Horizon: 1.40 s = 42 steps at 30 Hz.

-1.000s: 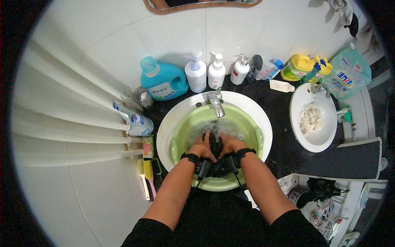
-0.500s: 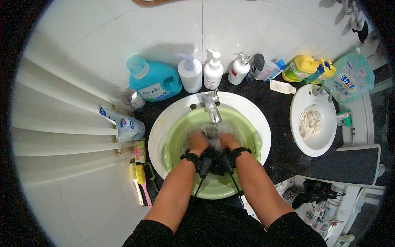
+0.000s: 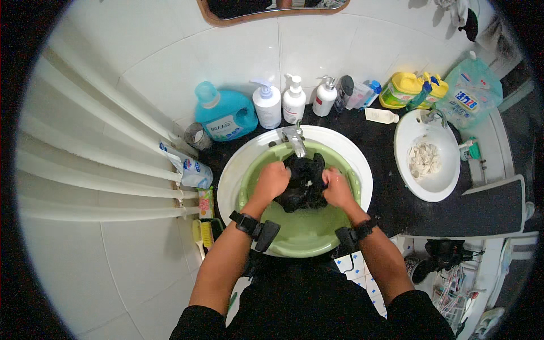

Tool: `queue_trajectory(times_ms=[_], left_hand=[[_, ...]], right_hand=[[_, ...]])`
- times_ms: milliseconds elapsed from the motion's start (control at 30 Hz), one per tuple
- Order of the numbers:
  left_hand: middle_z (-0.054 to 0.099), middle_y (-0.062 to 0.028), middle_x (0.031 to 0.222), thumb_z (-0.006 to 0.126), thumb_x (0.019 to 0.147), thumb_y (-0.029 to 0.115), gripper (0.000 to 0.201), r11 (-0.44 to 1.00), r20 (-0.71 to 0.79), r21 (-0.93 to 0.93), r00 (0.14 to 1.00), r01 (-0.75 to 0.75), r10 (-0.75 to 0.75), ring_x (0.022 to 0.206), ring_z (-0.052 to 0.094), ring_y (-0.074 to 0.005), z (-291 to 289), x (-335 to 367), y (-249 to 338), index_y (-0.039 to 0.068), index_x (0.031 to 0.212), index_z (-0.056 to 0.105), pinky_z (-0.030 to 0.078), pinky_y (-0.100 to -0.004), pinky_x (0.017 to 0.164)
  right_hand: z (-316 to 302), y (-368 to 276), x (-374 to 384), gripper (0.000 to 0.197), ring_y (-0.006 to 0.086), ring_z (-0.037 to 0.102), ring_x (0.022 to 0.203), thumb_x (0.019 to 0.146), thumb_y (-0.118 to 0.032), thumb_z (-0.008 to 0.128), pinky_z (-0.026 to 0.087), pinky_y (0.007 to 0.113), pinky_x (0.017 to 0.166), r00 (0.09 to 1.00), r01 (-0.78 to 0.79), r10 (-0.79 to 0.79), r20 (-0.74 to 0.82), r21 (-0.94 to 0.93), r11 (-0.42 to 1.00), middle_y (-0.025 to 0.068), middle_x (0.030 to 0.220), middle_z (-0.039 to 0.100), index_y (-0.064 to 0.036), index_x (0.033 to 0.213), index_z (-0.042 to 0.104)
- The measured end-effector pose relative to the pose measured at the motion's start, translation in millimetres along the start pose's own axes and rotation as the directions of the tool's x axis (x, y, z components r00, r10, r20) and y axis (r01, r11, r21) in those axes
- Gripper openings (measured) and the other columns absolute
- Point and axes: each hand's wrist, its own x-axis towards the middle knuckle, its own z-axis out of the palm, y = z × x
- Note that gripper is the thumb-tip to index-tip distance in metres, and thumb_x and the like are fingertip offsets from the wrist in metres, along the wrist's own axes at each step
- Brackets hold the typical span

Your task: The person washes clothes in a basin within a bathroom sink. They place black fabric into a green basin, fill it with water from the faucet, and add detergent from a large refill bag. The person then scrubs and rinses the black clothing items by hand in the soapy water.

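**Black cloth (image 3: pixel 297 195) gripped by left hand (image 3: pixel 273 181) and right hand (image 3: pixel 338 187) in a green basin (image 3: pixel 300 235)**

From my end, the fingertips are mostly lost to me, tucked inward against the dark fabric. I can't tell whether its lower edge touches the water, and the mirror (image 3: pixel 215 18) is cut off at the top. Both hands look curled into fists, the left pinching the cloth's left side, the right its right side. The cloth is bunched and folded, near-black, with a small pale spot near its middle; it sits just below the tap (image 3: pixel 296 141), in the basin's far half. The basin stands in a white sink (image 3: pixel 366 181) set in a black countertop (image 3: pixel 388 212). Bottles line the white tiled wall (image 3: pixel 243 51), and a smaller white basin (image 3: pixel 433 191) at right holds pale fabric.
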Motion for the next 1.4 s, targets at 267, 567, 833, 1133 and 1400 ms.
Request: queue_trajectory(times_ms=[267,567,833,1133,1400], left_hand=[[-0.009,-0.0275,0.144,0.079,0.055,0.048,0.120,0.925,0.551,0.376,0.817,-0.060,-0.171,0.129,0.005,-0.0531,22.4,-6.4,-13.4,0.024,0.143,0.001,0.021,-0.0575,0.103],[-0.009,-0.0260,0.145,0.075,0.055,0.056,0.119,0.873,0.571,0.471,0.711,0.124,-0.409,0.129,0.008,-0.0531,67.1,2.3,-51.1,0.029,0.143,-0.001,0.018,-0.0577,0.104],[0.045,-0.0247,0.125,0.067,0.072,0.036,0.064,0.926,0.559,0.362,0.819,-0.105,-0.126,0.119,0.038,-0.0436,115.1,25.0,-130.6,0.007,0.126,0.046,0.032,-0.0479,0.100],[0.059,-0.0277,0.091,0.061,0.070,0.019,0.035,0.932,0.187,0.340,0.980,-0.125,0.063,0.085,0.057,-0.0444,122.4,30.4,-131.0,-0.003,0.096,0.059,0.046,-0.0502,0.077],[0.058,-0.0250,0.099,0.067,0.071,0.021,0.032,0.965,0.210,0.246,0.966,0.095,-0.149,0.094,0.055,-0.0378,71.3,30.0,-72.5,-0.002,0.091,0.056,0.045,-0.0442,0.080]], right_hand=[[10.4,-34.4,-37.1,0.085,0.0423,0.040,0.116,0.061,-0.026,0.080,0.037,0.044,0.094,0.820,-0.120,0.242,0.519,-0.257,0.959,0.0255,0.127,0.039,-0.0101,0.131,0.036],[64.6,-11.4,7.1,0.125,0.0596,0.020,0.122,0.052,-0.031,0.085,0.033,0.061,0.095,0.722,-0.233,0.436,0.537,-0.405,0.884,0.0303,0.143,0.001,-0.0287,0.142,-0.003],[88.5,15.4,36.0,0.090,0.0422,0.040,0.120,0.071,-0.021,0.068,0.041,0.053,0.091,0.688,-0.099,0.410,0.599,-0.482,0.870,0.0258,0.136,0.034,-0.0192,0.142,0.014],[117.1,54.7,40.8,0.019,0.0350,0.062,0.083,0.072,-0.012,0.062,0.050,0.045,0.073,0.860,-0.184,0.399,0.318,-0.535,0.824,0.0205,0.092,0.063,-0.0039,0.088,0.065],[44.5,6.9,33.1,0.030,0.0386,0.054,0.096,0.067,-0.007,0.064,0.046,0.045,0.077,0.989,-0.010,0.044,0.145,-0.232,0.973,0.0210,0.103,0.055,-0.0067,0.096,0.060]])
